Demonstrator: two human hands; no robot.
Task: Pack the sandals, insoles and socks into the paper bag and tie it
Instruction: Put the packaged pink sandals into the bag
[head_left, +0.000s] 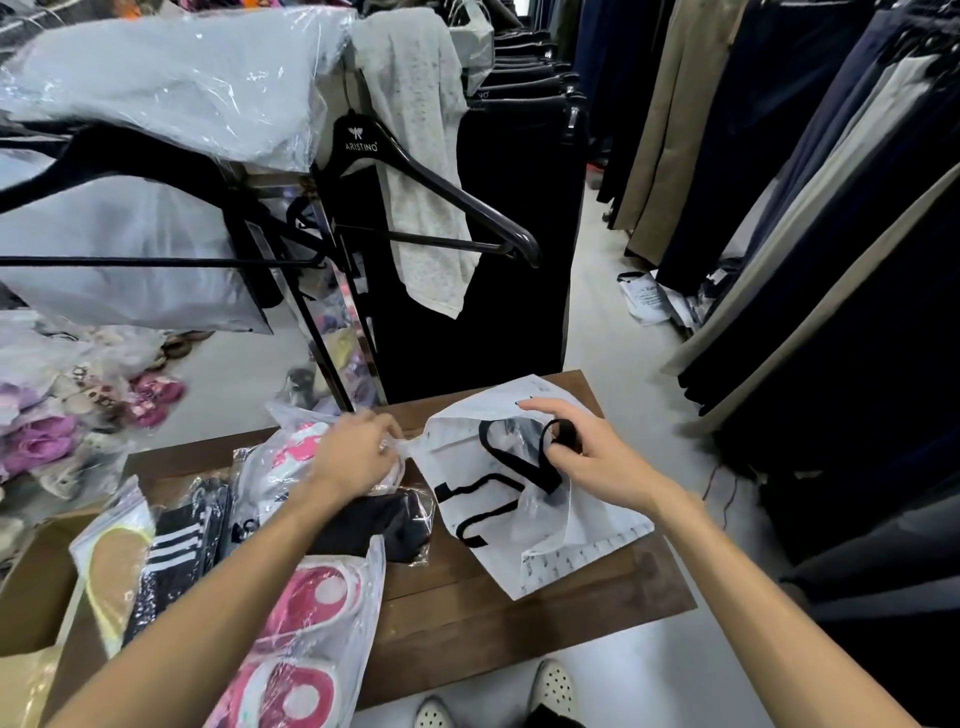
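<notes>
White bag (540, 525), flat on table (467, 623), is pinched at its edge by left hand (356, 457), black handle (550, 457) hooked by right hand (587, 457); hanger (363, 145) is marked ARISTINO.

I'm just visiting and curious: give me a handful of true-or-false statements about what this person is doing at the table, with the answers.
1. The right hand has a black handle of the white paper bag in its grip. True.
2. The paper bag stands upright on the floor. False: it lies on the wooden table.
3. The left hand pinches the bag's edge. True.
4. The pink sandals are already inside the bag. False: they lie in clear plastic on the table, left of the bag.
5. The striped socks lie beside the insoles. True.
</notes>
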